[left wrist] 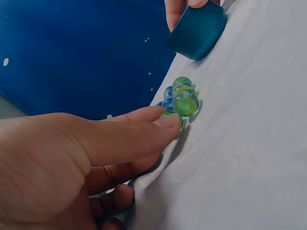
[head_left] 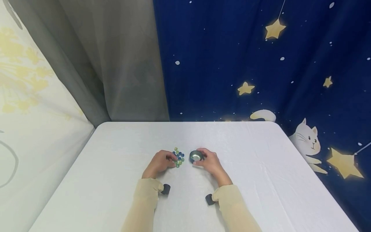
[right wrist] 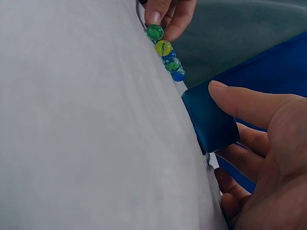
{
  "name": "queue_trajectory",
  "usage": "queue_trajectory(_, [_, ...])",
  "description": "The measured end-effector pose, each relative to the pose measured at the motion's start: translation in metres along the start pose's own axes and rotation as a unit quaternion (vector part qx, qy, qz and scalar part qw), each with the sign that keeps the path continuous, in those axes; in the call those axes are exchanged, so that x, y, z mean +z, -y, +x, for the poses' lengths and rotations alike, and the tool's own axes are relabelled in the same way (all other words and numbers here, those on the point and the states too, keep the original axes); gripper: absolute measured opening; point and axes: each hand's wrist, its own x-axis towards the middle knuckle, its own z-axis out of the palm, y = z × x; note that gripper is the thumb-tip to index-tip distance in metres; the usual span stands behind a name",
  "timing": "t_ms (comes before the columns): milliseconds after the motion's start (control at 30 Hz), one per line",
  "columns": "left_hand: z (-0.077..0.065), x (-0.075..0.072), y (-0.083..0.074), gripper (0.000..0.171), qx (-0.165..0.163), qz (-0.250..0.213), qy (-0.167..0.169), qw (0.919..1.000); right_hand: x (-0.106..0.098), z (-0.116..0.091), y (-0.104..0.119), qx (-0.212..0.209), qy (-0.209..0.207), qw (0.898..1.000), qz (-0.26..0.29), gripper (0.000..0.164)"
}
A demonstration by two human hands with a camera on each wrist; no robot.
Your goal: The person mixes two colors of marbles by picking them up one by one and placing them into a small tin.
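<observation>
A cluster of blue, green and yellow glass marbles [head_left: 180,154] lies on the white table, between my two hands. At its near left edge is my left hand [head_left: 162,162], its thumb and index finger pinching a green marble [right wrist: 154,32]. The thumb hides part of that marble in the left wrist view. To the right of the cluster, my right hand [head_left: 211,162] grips a small round bowl [head_left: 196,156] by its side. The bowl is teal outside [right wrist: 209,117] and shiny metal inside, with its mouth facing up. Its inside appears to hold no marbles.
White cloth covers the table [head_left: 261,154], lightly creased. Behind the table hang a grey curtain [head_left: 133,64] and a dark blue curtain [head_left: 217,64] with stars. Each wrist wears a black device [head_left: 210,199] near the sleeve cuff.
</observation>
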Motion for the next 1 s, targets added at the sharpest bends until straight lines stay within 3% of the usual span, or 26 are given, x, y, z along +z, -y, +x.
queue_trajectory(633, [-0.0004, -0.0089, -0.0009, 0.016, 0.053, -0.076, -0.015, 0.9956, 0.0017, 0.0024, -0.0018, 0.004, -0.003, 1.0, -0.006, 0.057])
queue_trajectory(867, [0.0041, -0.0081, -0.0026, 0.015, 0.08, -0.105, -0.045, 0.9902, 0.0017, 0.0027, -0.0028, 0.006, 0.0, 1.0, -0.007, 0.057])
queue_trajectory(1000, [0.0063, -0.0058, -0.0059, 0.014, 0.074, -0.123, -0.053, 0.9882, 0.0012, 0.0027, -0.0026, 0.008, 0.0, 1.0, -0.01, 0.058])
